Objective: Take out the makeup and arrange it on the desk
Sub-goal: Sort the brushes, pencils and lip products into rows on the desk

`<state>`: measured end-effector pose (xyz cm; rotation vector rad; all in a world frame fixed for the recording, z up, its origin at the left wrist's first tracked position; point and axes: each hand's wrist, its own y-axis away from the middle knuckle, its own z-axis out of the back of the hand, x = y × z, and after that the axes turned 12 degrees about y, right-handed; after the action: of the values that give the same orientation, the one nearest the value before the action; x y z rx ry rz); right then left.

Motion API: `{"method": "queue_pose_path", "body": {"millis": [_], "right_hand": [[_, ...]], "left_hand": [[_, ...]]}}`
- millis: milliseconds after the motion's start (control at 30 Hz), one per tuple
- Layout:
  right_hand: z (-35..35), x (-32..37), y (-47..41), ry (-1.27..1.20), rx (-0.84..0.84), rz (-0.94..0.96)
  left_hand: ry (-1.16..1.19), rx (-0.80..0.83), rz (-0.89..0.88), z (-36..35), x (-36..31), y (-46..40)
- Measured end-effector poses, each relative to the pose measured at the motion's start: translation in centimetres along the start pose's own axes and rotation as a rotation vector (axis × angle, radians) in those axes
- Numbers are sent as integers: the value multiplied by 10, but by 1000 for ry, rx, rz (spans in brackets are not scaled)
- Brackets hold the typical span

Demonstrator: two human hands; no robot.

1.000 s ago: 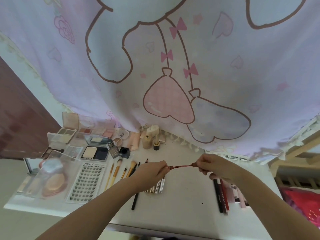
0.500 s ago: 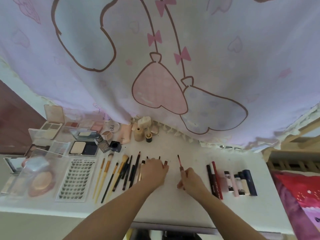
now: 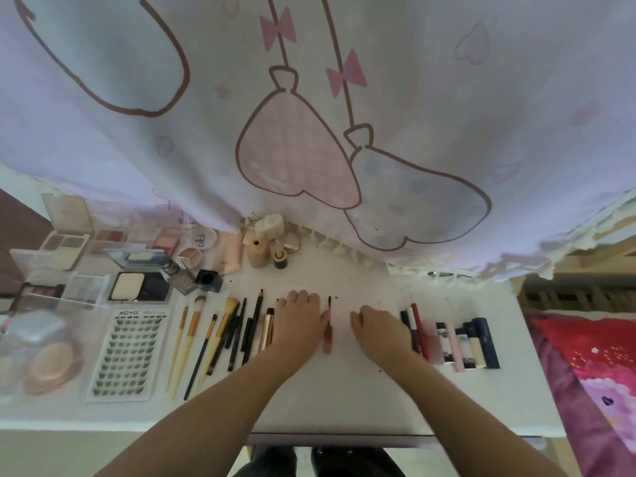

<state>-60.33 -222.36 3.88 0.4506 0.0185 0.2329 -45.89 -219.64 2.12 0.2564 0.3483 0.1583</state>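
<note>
Desk (image 3: 361, 401), left to right: lash tray (image 3: 125, 354) near left edge, brushes (image 3: 213, 335), left hand (image 3: 297, 320) flat, fingers relaxed, thumb touching lip gloss (image 3: 328, 330) lying mid-desk. Right hand (image 3: 378, 330) flat, holding nothing, beside lipsticks (image 3: 454, 342) near right edge.

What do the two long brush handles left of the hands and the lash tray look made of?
Brush handles: pale yellow-tan and matte, likely bamboo or wood, though painted plastic is possible. Lash tray: clear, glossy sheet with glare along its edges over a white card, probably thin moulded plastic.
</note>
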Motion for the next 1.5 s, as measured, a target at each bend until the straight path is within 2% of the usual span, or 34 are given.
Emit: {"method": "queue_pose_path", "body": {"millis": [100, 167, 300, 633, 700, 833, 933, 1000, 1200, 1367, 1500], "right_hand": [[22, -49, -12, -29, -8, -87], [27, -73, -20, -15, 37, -124], [21, -87, -28, 47, 95, -103], [18, -80, -33, 137, 57, 17], [24, -78, -34, 16, 114, -3], [53, -72, -26, -504, 314, -24], [81, -67, -11, -755, 456, 39], [90, -58, 0, -862, 478, 114], [104, -21, 29, -958, 410, 263], [115, 0, 38, -901, 463, 277], [117, 2, 39, -957, 416, 264]], "left_hand": [[111, 7, -130, -6, -44, 3], [156, 70, -180, -20, -80, 8], [146, 161, -87, -54, -124, 8], [151, 99, 73, -61, -128, 0], [200, 56, 43, -52, -122, 4], [430, -44, -81, -22, -95, 16], [397, -39, -117, 7, -64, 27], [398, -51, -150, 29, -47, 35], [382, -41, -212, 81, -13, 53], [254, -61, -310, 104, 8, 60], [216, -38, -351, 113, 16, 60]]}}
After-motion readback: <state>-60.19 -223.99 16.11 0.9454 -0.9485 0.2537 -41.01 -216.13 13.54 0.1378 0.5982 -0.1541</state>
